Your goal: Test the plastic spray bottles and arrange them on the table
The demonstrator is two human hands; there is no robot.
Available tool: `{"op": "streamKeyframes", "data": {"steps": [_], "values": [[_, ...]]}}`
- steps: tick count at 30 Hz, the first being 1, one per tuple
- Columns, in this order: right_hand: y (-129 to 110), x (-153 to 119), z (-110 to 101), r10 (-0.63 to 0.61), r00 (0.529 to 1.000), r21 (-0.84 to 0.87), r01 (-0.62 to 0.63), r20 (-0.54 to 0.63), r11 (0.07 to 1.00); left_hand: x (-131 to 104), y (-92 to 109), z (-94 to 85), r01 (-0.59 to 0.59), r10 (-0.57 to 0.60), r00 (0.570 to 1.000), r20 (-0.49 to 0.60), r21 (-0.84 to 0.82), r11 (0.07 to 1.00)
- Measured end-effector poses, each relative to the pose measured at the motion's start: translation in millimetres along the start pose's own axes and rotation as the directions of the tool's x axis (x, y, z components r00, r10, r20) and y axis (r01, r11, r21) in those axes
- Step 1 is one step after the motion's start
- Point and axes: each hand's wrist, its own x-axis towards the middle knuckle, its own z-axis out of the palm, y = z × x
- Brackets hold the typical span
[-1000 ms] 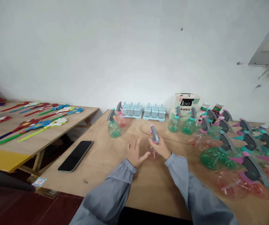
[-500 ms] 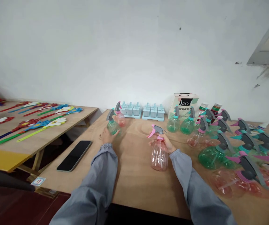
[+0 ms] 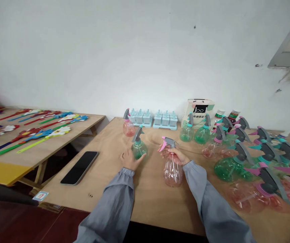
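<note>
My left hand (image 3: 130, 158) is wrapped round the body of a green spray bottle (image 3: 139, 149) with a grey trigger head, the bottle upright over the wooden table. At the neck of a clear pink spray bottle (image 3: 172, 173), my right hand (image 3: 176, 156) is closed just under the pink and grey trigger head. This bottle also stands upright, a little to the right of the green one. Farther back, another pink spray bottle (image 3: 128, 128) stands alone.
Several green and pink spray bottles (image 3: 229, 167) crowd the right side. Two light-blue ice-pop moulds (image 3: 165, 120) and a printed box (image 3: 197, 113) stand along the wall. A phone (image 3: 79, 168) lies at left. Several colourful hand-shaped clappers (image 3: 37, 135) cover the neighbouring table.
My left hand has brought the green spray bottle rightward and nearer, away from the pink bottle at the back. My right hand and its pink bottle have barely moved.
</note>
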Motion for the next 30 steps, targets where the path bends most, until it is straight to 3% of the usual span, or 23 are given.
{"op": "streamKeyframes", "data": {"steps": [5, 12, 19, 26, 30], "values": [[1.1, 2.4, -6.7, -0.023, 0.987, -0.031, 0.019, -0.157, 0.999, 4.0, -0.5, -2.1, -0.021, 0.021, 1.0, -0.001, 0.011, 1.0], [-5.0, -0.9, -4.2, 0.014, 0.993, -0.071, -0.022, -0.115, 0.997, 5.1, -3.6, 0.5, -0.045, 0.045, 0.999, 0.01, 0.035, 0.998], [-4.8, 1.0, -0.6, -0.107, 0.966, -0.067, 0.093, -0.236, 0.993, 6.2, -2.0, -4.9, -0.034, 0.033, 0.998, 0.056, 0.016, 0.999], [-7.8, -0.9, 0.2, -0.039, 0.982, -0.076, 0.026, -0.183, 0.997, 6.7, -1.7, -5.7, -0.012, 0.01, 0.996, 0.085, 0.02, 1.0], [-3.2, 0.5, -1.2, -0.051, 0.964, -0.082, 0.031, -0.262, 0.996, 6.3, -1.6, -5.7, -0.01, 0.01, 0.997, 0.077, 0.0, 1.0]]}}
